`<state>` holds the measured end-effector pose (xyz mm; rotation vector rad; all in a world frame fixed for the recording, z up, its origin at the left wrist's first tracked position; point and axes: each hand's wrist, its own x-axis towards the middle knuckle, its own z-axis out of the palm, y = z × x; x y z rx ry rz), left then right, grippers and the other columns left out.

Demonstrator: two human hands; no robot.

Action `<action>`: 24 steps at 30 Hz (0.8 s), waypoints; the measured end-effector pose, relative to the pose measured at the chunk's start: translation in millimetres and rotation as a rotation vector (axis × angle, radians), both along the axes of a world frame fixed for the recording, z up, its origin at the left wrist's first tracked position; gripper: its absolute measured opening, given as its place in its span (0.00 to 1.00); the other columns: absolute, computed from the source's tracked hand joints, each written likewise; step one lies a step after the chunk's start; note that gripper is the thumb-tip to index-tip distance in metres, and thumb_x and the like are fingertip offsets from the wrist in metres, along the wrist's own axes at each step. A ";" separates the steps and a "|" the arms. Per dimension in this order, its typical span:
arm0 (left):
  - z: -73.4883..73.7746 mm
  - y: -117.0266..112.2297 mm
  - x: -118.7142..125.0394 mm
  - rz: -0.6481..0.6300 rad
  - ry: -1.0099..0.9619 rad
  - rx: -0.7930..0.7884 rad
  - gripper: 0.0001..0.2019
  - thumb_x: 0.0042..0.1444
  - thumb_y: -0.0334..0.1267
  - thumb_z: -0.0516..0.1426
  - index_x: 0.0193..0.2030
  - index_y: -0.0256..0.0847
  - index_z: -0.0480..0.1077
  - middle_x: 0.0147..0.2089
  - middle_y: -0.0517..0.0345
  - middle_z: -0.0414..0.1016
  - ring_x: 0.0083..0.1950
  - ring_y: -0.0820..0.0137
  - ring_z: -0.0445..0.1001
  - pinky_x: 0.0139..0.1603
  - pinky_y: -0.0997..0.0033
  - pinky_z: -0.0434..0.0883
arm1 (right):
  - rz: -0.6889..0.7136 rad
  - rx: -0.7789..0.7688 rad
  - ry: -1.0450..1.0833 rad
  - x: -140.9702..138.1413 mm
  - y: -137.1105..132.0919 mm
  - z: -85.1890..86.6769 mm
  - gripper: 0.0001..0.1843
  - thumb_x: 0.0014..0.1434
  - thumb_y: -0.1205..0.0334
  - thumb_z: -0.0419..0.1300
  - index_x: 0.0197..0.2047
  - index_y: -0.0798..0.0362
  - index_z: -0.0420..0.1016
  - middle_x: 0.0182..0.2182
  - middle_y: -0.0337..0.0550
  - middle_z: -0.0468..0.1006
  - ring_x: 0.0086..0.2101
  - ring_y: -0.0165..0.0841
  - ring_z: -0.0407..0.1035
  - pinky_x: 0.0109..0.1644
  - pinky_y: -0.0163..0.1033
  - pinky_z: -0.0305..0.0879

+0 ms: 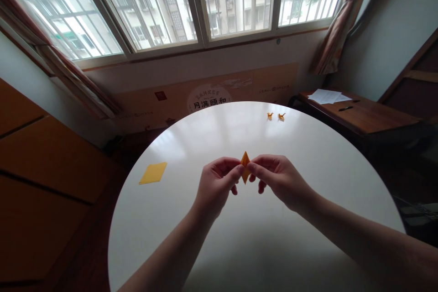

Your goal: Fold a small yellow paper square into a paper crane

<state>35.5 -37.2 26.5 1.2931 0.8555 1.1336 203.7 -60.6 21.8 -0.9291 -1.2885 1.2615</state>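
Note:
A small orange folded paper piece (245, 163), diamond-shaped and standing on its point, is held above the round white table (178, 219). My left hand (219, 185) pinches its left side between thumb and fingers. My right hand (275, 178) pinches its right side the same way. Both hands are closed on the paper, a little above the tabletop's middle.
A stack of flat yellow paper squares (153, 173) lies on the table's left. Two tiny orange folded paper figures (275, 116) stand near the far edge. A dark wooden side table (369, 116) with white sheets (327, 96) is at the right. A window spans the back.

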 end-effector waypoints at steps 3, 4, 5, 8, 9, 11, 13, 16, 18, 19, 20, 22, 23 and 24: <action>0.9 0.7 0.8 -0.012 -0.029 -0.096 0.12 0.47 0.43 0.70 0.33 0.37 0.80 0.22 0.60 0.73 0.21 0.77 0.65 0.16 0.81 0.64 | 0.016 -0.018 0.006 0.9 0.0 1.5 0.17 0.60 0.48 0.66 0.38 0.55 0.84 0.27 0.45 0.80 0.29 0.34 0.73 0.23 0.33 0.69; 1.3 0.7 1.0 -0.013 -0.035 -0.115 0.12 0.46 0.43 0.70 0.32 0.37 0.80 0.22 0.60 0.73 0.20 0.77 0.65 0.16 0.81 0.64 | 0.021 -0.021 0.007 1.4 0.1 1.4 0.17 0.60 0.49 0.66 0.39 0.55 0.84 0.27 0.45 0.80 0.29 0.34 0.73 0.24 0.33 0.69; 1.7 0.7 1.2 -0.013 -0.041 -0.127 0.12 0.46 0.43 0.71 0.32 0.37 0.80 0.22 0.60 0.73 0.20 0.78 0.64 0.16 0.81 0.63 | 0.026 -0.025 0.009 1.9 0.3 1.1 0.17 0.60 0.49 0.65 0.39 0.54 0.84 0.27 0.45 0.80 0.29 0.34 0.73 0.24 0.33 0.69; 1.9 0.3 1.5 -0.003 -0.053 -0.135 0.12 0.45 0.42 0.71 0.32 0.37 0.81 0.21 0.61 0.72 0.20 0.79 0.63 0.16 0.81 0.63 | 0.037 -0.029 0.024 3.1 1.0 -0.7 0.15 0.60 0.50 0.66 0.40 0.54 0.85 0.28 0.45 0.80 0.30 0.34 0.73 0.23 0.33 0.69; 1.7 0.1 1.5 0.002 -0.055 -0.135 0.12 0.45 0.42 0.71 0.31 0.37 0.81 0.20 0.61 0.72 0.19 0.79 0.63 0.16 0.81 0.63 | 0.038 -0.029 0.029 3.4 1.1 -1.3 0.14 0.60 0.51 0.66 0.40 0.54 0.85 0.28 0.45 0.80 0.30 0.34 0.73 0.23 0.32 0.69; 1.2 -0.3 1.4 0.013 -0.057 -0.127 0.11 0.46 0.42 0.71 0.31 0.37 0.81 0.20 0.61 0.71 0.19 0.79 0.63 0.16 0.82 0.63 | 0.034 -0.030 0.033 3.7 1.3 -2.3 0.12 0.58 0.54 0.68 0.40 0.53 0.85 0.29 0.45 0.80 0.30 0.34 0.73 0.23 0.32 0.69; 1.2 -0.6 1.2 0.023 -0.055 -0.112 0.11 0.46 0.42 0.71 0.32 0.37 0.82 0.19 0.61 0.71 0.19 0.79 0.63 0.16 0.82 0.63 | 0.024 -0.034 0.030 3.9 1.3 -2.8 0.12 0.57 0.55 0.68 0.40 0.54 0.85 0.29 0.45 0.80 0.29 0.33 0.73 0.23 0.31 0.69; 2.7 -1.0 1.1 0.026 -0.033 -0.086 0.10 0.48 0.41 0.70 0.33 0.37 0.82 0.21 0.60 0.73 0.19 0.79 0.63 0.16 0.82 0.64 | 0.014 -0.038 0.019 4.4 1.2 -2.9 0.12 0.57 0.54 0.68 0.38 0.54 0.85 0.29 0.46 0.80 0.29 0.33 0.73 0.22 0.32 0.69; 4.0 -1.1 1.2 0.023 -0.015 -0.064 0.10 0.48 0.41 0.70 0.33 0.37 0.82 0.22 0.59 0.75 0.20 0.78 0.64 0.16 0.81 0.65 | 0.017 -0.034 0.015 4.6 1.3 -2.8 0.12 0.57 0.54 0.68 0.38 0.54 0.85 0.29 0.45 0.80 0.29 0.34 0.73 0.22 0.32 0.69; 4.4 -1.1 1.2 0.024 -0.009 -0.051 0.09 0.48 0.41 0.70 0.33 0.37 0.82 0.23 0.58 0.76 0.20 0.78 0.65 0.16 0.81 0.65 | 0.018 -0.031 0.016 4.6 1.3 -2.8 0.12 0.57 0.54 0.68 0.38 0.54 0.85 0.29 0.45 0.80 0.29 0.33 0.73 0.23 0.32 0.69; 4.6 -1.1 1.3 0.026 -0.004 -0.039 0.09 0.48 0.40 0.70 0.33 0.37 0.82 0.23 0.58 0.76 0.20 0.78 0.65 0.16 0.81 0.65 | 0.020 -0.028 0.018 4.5 1.4 -2.7 0.12 0.58 0.54 0.68 0.38 0.54 0.84 0.28 0.45 0.80 0.29 0.33 0.72 0.23 0.32 0.69; 4.4 -1.3 1.3 0.036 0.007 -0.019 0.09 0.49 0.40 0.69 0.33 0.36 0.82 0.23 0.58 0.77 0.20 0.78 0.65 0.16 0.81 0.65 | 0.022 -0.025 0.023 4.0 1.5 -2.6 0.12 0.58 0.54 0.67 0.37 0.54 0.84 0.28 0.44 0.80 0.29 0.33 0.72 0.23 0.32 0.69; 4.0 -1.5 1.3 0.043 0.012 -0.010 0.09 0.49 0.40 0.69 0.34 0.36 0.82 0.23 0.58 0.77 0.20 0.79 0.65 0.16 0.81 0.65 | 0.025 -0.023 0.026 3.6 1.5 -2.6 0.12 0.59 0.54 0.67 0.37 0.54 0.84 0.28 0.44 0.80 0.29 0.33 0.72 0.24 0.32 0.69; 3.4 -1.9 1.4 0.050 0.016 -0.001 0.09 0.50 0.40 0.69 0.34 0.36 0.82 0.24 0.58 0.77 0.19 0.79 0.65 0.16 0.81 0.66 | 0.029 -0.020 0.029 3.2 1.5 -2.6 0.11 0.59 0.54 0.67 0.37 0.54 0.84 0.28 0.44 0.80 0.29 0.33 0.72 0.24 0.32 0.69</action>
